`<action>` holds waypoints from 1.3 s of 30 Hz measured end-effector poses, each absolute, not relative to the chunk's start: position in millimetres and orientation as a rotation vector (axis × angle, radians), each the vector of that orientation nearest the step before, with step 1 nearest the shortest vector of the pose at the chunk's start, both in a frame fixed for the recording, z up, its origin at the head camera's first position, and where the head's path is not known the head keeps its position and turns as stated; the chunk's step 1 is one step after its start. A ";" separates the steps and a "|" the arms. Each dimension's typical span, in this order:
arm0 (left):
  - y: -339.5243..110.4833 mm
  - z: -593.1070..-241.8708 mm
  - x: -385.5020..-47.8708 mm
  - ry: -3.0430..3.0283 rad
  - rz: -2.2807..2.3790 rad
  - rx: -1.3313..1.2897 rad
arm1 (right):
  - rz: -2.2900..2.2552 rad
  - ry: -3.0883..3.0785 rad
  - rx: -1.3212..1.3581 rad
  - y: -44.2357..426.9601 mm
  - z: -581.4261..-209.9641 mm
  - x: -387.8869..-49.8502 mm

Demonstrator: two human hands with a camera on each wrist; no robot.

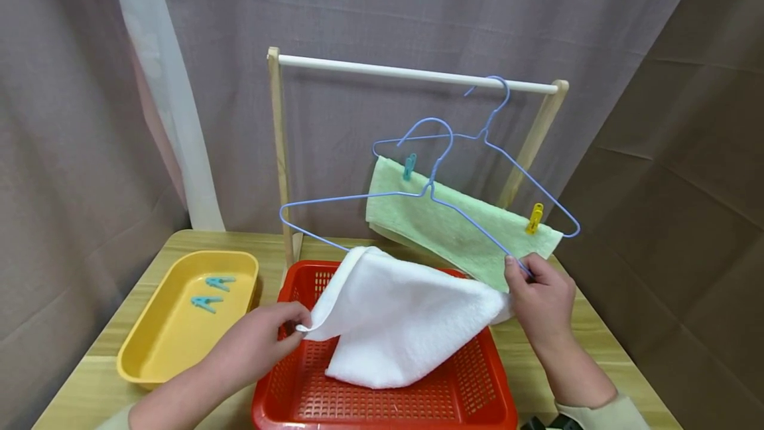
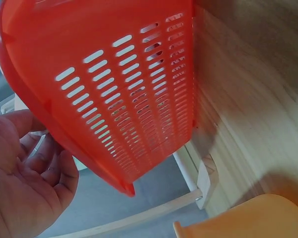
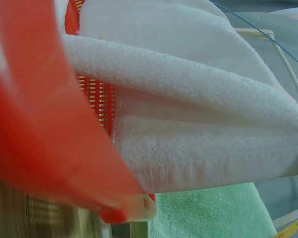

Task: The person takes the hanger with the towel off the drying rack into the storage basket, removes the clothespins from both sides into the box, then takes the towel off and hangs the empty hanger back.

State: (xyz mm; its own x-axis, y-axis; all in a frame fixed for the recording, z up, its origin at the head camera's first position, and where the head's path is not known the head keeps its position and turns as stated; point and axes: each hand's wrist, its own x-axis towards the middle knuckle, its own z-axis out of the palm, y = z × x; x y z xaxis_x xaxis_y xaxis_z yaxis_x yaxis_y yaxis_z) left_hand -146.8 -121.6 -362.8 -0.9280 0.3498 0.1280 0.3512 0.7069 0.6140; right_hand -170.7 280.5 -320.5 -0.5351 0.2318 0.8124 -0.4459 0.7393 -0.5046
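Your left hand (image 1: 268,337) pinches a white towel (image 1: 406,324) by a corner, thumb and fingers closed on the edge, just beside the near-left part of a red basket (image 1: 471,377). Your right hand (image 1: 543,297) grips the right end of a blue hanger (image 1: 431,186), its fingers curled round the wire; whether it also holds cloth, you cannot tell. The towel spreads between your two hands, above the basket, its upper edge hiding most of the hanger's lower bar. The hanger's hook rises beyond and between your hands.

Left of your left hand, a yellow tray (image 1: 167,330) rests on the wooden desk (image 1: 591,330), with two teal clips (image 1: 207,303) lying in it.

Beyond your right hand hangs a green towel (image 1: 424,224), fixed to a second blue hanger (image 1: 486,130) by a teal clothespin (image 1: 409,167) and a yellow clothespin (image 1: 534,219). That hanger hooks over the white rod (image 1: 382,71) of a wooden rack. Farthest from both hands, a greyish curtain (image 1: 227,85) falls behind everything.
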 end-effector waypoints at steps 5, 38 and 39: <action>-122.9 -365.8 -146.3 -2.937 -0.996 -0.574 | 0.852 -1.967 0.148 280.4 -319.7 -169.7; -104.4 -343.1 -156.6 -2.872 -0.972 -0.470 | 0.838 -2.012 0.214 261.2 -312.9 -167.4; -101.4 -340.5 -157.7 -2.859 -0.975 -0.482 | 0.832 -2.014 0.217 260.5 -312.7 -167.1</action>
